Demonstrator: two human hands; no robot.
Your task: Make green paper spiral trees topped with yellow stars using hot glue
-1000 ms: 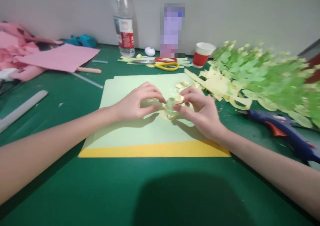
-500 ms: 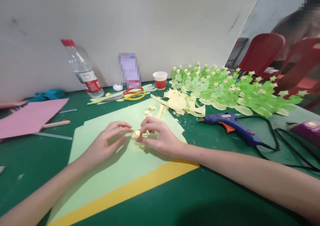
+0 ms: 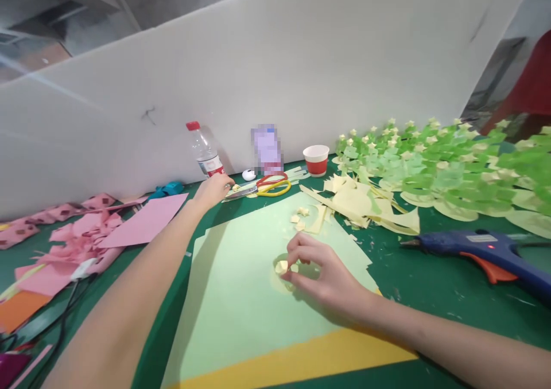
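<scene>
My right hand [image 3: 322, 268] is closed, pinching a small pale yellow folded paper piece [image 3: 281, 267] between thumb and fingertips. Beneath it lies a pale paper disc [image 3: 279, 283], partly covered by the hand, on a stack of light green paper sheets [image 3: 236, 320]. My left hand [image 3: 212, 191] is stretched far forward, in front of the water bottle [image 3: 202, 145]. Its fingers are bent and mostly hidden; their tips are by a small yellow paper bit [image 3: 236, 187] near the point of the scissors [image 3: 269, 189].
Yellow paper scraps [image 3: 353, 199] lie behind the sheets, near a red-and-white paper cup [image 3: 316, 160]. Many green paper plants with yellow stars [image 3: 430, 165] stand at the right, behind a blue glue gun [image 3: 469, 245]. Pink paper [image 3: 146, 222] covers the left side. A phone [image 3: 267, 148] leans against the wall.
My left hand has left the paper piece and reached forward to the scissors' tip. The right hand still pinches the folded piece. The view has swung left.
</scene>
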